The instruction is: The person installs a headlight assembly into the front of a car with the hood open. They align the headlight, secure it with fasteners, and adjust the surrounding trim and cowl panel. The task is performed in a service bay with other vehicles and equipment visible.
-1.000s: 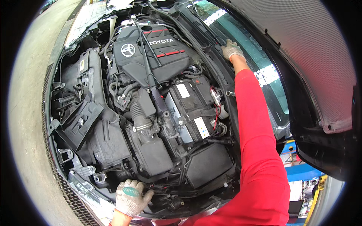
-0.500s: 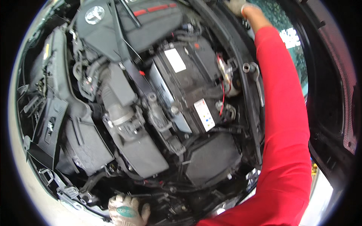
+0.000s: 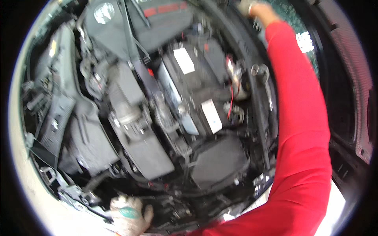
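Observation:
My left hand (image 3: 129,215), in a pale knit glove with a green patch, rests at the near edge of the engine bay. Its thumb stands apart from its bent fingers, and it appears to hold nothing. My right arm, in a red sleeve (image 3: 301,118), stretches up the right side to the far windshield corner. There my gloved right hand (image 3: 247,7) is blurred and partly cut off by the picture's upper rim; its fingers cannot be made out. Beside that forearm, a ratchet (image 3: 269,92) with a socket (image 3: 255,70) lies on the black cowl edge (image 3: 258,114).
A black car battery (image 3: 195,88) with white labels sits mid-bay. Left of it are the air intake box (image 3: 151,157) and hoses. A dark engine cover (image 3: 114,29) with red stripes lies beyond, crossed by dark bars. The raised hood (image 3: 342,86) borders the right.
The view has shifted slightly and blurred. My right arm still reaches to the far windshield corner, and my left hand stays at the near edge.

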The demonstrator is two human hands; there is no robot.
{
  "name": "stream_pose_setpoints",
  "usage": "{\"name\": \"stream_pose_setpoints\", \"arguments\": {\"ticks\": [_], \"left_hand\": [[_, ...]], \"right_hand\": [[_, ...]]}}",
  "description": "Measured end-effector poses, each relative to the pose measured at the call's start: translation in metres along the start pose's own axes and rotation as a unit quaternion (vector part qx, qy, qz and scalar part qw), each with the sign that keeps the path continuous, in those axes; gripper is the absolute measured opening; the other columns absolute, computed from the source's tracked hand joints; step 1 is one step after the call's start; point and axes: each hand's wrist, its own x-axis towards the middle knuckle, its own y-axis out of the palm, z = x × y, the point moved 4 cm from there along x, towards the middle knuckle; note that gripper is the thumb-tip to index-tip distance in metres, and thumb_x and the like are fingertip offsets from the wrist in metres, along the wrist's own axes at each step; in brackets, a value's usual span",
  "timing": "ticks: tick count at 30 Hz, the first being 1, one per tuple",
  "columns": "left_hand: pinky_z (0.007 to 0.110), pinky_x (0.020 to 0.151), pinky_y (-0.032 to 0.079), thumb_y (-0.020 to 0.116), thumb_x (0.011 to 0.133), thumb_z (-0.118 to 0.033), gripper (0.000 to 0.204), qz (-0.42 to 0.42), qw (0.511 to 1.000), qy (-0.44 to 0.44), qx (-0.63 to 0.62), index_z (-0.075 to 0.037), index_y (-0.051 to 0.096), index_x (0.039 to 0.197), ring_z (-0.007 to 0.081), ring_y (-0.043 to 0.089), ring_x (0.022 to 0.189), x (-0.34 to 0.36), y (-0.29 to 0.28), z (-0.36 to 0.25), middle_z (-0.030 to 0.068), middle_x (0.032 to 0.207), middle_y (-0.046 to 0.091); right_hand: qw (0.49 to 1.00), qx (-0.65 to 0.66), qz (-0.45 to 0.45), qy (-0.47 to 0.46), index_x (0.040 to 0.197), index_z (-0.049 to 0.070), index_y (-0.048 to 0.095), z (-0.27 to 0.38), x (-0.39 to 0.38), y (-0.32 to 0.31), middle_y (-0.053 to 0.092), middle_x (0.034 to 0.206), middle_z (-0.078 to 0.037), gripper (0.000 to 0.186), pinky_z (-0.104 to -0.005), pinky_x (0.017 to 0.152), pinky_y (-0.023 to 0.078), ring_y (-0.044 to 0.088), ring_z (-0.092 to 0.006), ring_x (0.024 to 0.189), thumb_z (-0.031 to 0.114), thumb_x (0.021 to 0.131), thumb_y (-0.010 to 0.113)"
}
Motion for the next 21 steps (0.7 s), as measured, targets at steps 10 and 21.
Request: {"name": "stream_pose_setpoints", "arguments": {"ticks": [10, 21], "left_hand": [[0.05, 0.094, 0.048, 0.082, 0.085, -0.043, 0.035, -0.004, 0.999, -0.01, -0.046, -0.009, 0.08, 0.082, 0.0343, 0.067, 0.099, -0.006, -0.007, 0.006, 0.0106, 0.085, 0.074], [0.048, 0.089, 0.051, 0.084, 0.08, -0.041, 0.03, -0.095, 0.995, -0.004, -0.033, -0.011, 0.079, 0.077, 0.0312, 0.067, 0.091, -0.013, -0.008, 0.0, 0.0079, 0.077, 0.07]], "right_hand": [[1.0, 0.012, -0.011, 0.016, 0.178, 0.007, 0.032, 0.003, 0.002, -0.027, 0.036, 0.18, -0.033, 0.08, -0.054, 0.138, 0.031, 0.039, -0.0431, 0.168, 0.048, 0.111, 0.045], [0.999, 0.022, 0.03, 0.006, 0.18, 0.01, 0.029, -0.003, 0.017, -0.01, 0.036, 0.181, -0.029, 0.072, -0.0535, 0.139, 0.028, 0.037, -0.0467, 0.167, 0.037, 0.114, 0.033]]}}
